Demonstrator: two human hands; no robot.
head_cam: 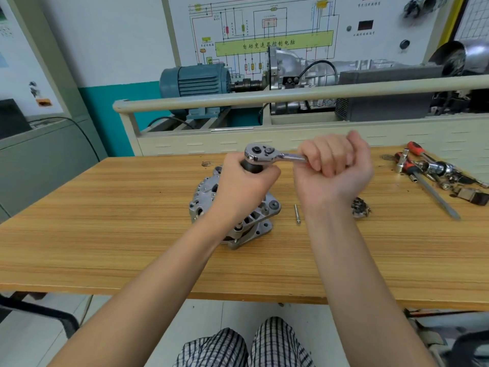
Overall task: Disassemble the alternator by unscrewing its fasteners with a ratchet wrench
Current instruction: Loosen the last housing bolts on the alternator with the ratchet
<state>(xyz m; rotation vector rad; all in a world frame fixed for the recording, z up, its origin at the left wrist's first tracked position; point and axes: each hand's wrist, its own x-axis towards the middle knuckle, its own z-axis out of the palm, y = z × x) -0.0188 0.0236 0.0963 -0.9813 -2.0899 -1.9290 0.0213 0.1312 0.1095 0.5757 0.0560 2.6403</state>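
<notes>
Clearly the alternator [232, 207] stood near the middle of the wooden table [105, 221], with its silver housing resting on the tabletop and its top part hidden under the left hand [246, 185]. This hand was curled around a dark cylindrical piece [251, 166] that sat on top of the alternator, directly under the head of the ratchet wrench [270, 154]; whether it was a socket or the pulley, I could not tell. The wrench lay about level above the alternator, its chrome head to the left and its handle going to the right. The right hand [333, 165] gripped this handle in a closed fist, with the fingers wrapped around it, so most of the handle was hidden inside the hand. Both forearms reached forward from the bottom of the view.

Just to the right of the alternator, a long thin bolt [297, 213] lay on the table, apart from the housing. A little further right, partly behind the right wrist, was a small dark metal part [361, 207]. At the far right side of the table lay a group of tools [434, 168]: screwdrivers with red and black handles, chrome sockets and extension pieces, close together and partly touching each other.

Behind the table ran a pale rail [291, 98], and behind it stood a blue electric motor [195, 82] coupled to a gearbox. A wiring diagram board [264, 35] hung on the wall.
</notes>
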